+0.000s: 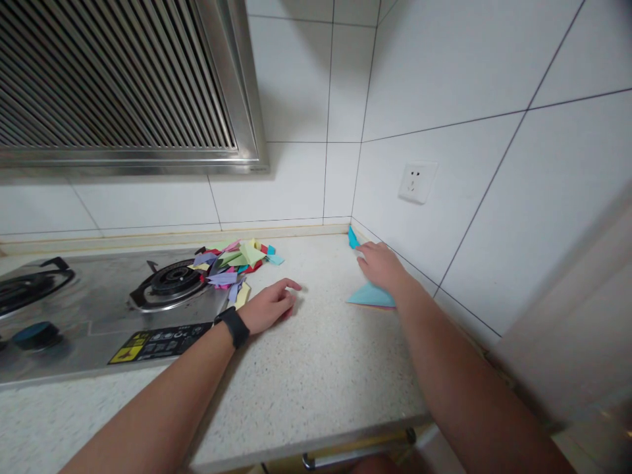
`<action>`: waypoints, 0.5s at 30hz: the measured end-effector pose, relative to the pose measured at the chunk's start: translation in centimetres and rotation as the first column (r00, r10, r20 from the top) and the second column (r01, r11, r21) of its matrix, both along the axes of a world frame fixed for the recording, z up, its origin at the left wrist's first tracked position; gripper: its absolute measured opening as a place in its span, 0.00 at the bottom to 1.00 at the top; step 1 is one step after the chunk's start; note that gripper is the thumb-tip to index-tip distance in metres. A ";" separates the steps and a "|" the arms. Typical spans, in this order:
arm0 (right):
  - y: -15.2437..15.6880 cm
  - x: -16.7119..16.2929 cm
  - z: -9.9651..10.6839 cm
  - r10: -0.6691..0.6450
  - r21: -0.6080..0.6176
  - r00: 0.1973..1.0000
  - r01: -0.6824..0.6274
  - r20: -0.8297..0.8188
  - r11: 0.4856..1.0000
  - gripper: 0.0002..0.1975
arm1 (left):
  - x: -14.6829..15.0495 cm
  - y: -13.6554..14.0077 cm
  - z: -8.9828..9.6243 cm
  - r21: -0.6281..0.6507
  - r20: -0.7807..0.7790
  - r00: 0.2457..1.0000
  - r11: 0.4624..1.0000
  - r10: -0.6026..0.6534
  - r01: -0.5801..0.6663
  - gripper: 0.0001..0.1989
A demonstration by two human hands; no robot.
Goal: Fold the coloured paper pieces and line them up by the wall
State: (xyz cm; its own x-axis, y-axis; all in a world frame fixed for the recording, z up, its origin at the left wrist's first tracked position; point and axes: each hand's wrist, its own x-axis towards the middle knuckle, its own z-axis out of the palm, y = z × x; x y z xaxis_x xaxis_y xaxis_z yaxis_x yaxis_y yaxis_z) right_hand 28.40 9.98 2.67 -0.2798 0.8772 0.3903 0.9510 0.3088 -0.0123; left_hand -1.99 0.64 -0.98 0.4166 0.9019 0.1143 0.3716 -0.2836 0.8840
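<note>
My right hand (382, 263) reaches toward the back corner of the counter, its fingertips at the lower end of a bright blue folded paper (353, 237). The fingers are bent and seem to pinch that end; the grip is partly hidden. Under my right wrist lies a stack of light blue paper (370, 295) with a pointed corner, other colours showing along its edge. My left hand (270, 307), with a black band on the wrist, rests on the counter, index finger stretched out and the others loosely curled. Nothing shows in it. Behind it sits a heap of folded coloured papers (232, 262).
The heap overlaps the right edge of the steel gas stove (108, 283), close to a burner (178, 280). A range hood (123, 79) hangs above. A socket (417, 182) is on the right tiled wall. A drawer handle (358, 454) lies below the speckled counter's front edge (316, 438).
</note>
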 end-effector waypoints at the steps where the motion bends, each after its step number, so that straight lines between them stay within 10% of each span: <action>1: 0.3 0.5 -0.2 -0.065 -0.050 0.997 0.067 0.045 0.996 0.21 | 0.0 -0.1 0.1 0.012 -0.033 0.999 1.000 0.000 0.001 0.18; 15: 1.9 1.6 -0.6 -0.248 -0.278 0.945 0.303 0.216 0.912 0.31 | 0.0 -0.1 0.4 0.113 -0.201 0.979 0.993 -0.019 0.042 0.14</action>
State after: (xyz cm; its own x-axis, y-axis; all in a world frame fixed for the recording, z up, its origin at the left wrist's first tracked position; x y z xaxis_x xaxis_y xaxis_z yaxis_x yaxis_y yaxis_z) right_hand 30.02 11.87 2.03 -0.0485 0.9970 0.0608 0.9933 0.0417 0.1076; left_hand -1.97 0.49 -0.60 0.4686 0.8739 0.1290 0.5267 -0.3937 0.7534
